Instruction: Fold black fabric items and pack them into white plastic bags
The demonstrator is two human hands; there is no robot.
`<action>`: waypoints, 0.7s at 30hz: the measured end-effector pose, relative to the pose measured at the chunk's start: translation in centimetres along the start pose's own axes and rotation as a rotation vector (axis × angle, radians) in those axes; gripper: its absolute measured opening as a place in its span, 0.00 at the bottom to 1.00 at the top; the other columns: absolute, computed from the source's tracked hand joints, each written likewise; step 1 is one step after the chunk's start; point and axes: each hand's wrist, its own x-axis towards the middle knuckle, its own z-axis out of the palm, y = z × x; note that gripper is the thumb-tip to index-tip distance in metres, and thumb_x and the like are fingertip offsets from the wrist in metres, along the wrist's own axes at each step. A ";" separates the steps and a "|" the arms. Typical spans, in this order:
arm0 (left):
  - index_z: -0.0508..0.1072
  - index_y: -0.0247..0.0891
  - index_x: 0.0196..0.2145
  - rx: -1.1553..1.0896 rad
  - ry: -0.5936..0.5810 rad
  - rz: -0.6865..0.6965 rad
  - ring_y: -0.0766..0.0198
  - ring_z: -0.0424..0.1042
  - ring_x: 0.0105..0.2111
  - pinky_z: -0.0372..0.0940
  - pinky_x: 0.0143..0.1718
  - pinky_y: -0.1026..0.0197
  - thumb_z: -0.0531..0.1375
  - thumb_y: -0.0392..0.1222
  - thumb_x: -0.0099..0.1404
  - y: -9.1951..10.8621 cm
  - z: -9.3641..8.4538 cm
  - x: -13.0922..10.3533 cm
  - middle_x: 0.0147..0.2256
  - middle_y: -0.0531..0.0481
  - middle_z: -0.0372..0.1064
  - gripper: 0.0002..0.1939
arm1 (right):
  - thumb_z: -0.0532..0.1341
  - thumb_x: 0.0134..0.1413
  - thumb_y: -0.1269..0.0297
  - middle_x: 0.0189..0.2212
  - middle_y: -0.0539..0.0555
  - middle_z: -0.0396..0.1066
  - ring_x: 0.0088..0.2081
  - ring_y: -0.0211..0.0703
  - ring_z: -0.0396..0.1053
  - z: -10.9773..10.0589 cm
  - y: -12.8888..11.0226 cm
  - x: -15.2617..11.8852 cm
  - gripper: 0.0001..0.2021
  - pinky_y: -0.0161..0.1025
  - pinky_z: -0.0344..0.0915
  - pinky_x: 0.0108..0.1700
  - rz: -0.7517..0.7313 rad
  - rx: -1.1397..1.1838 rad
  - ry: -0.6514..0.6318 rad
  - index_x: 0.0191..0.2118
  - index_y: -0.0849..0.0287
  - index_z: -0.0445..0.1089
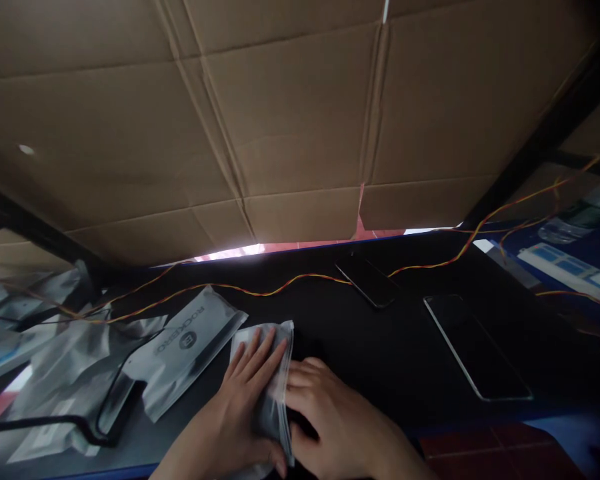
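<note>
At six o'clock, my left hand [237, 400] spreads flat on one plastic bag [276, 380]; my right hand [330, 417] curls at its edge, grip unclear. From there: two phones [367, 280], at one and three; one printed pouch [193, 353] at ten; black cable [97, 407] at nine. Beyond, one twisted wire [310, 275] crosses; cardboard [300, 133] blocks twelve.

I saw brown cardboard [290, 120], a black tabletop [380, 353] edged in blue, red-and-yellow wire [307, 275], a milky grey pouch [275, 420], a pale grey bag [195, 353] with dark lettering, and dark red flooring [475, 450].
</note>
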 end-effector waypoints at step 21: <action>0.36 0.46 0.82 0.031 0.089 0.062 0.27 0.52 0.76 0.53 0.71 0.21 0.61 0.89 0.53 -0.6 0.8 0.4 0.78 0.33 0.48 0.75 | 0.64 0.70 0.60 0.52 0.63 0.79 0.53 0.61 0.80 1.8 2.6 -2.4 0.16 0.60 0.80 0.54 0.364 -0.231 0.542 0.59 0.58 0.76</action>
